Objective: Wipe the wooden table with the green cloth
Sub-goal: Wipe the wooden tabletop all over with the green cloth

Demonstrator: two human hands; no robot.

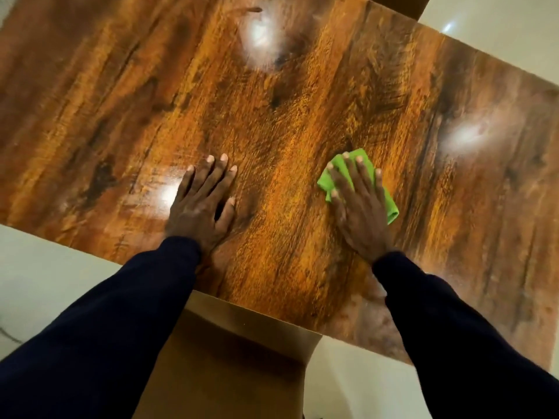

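Head view: glossy grained wood table (pixel 272 116); right hand (pixel 358 207) flat, fingers spread, pressing folded green cloth (pixel 338 164); left hand (pixel 201 207) spread flat on wood.

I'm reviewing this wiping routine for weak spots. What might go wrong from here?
1. The right hand presses the green cloth with flat fingers, not gripping it, so the cloth may bunch or slip out.
2. The cloth is small against the wooden table; far areas may get missed.
3. The left hand rests bare on the glossy top and may leave prints.
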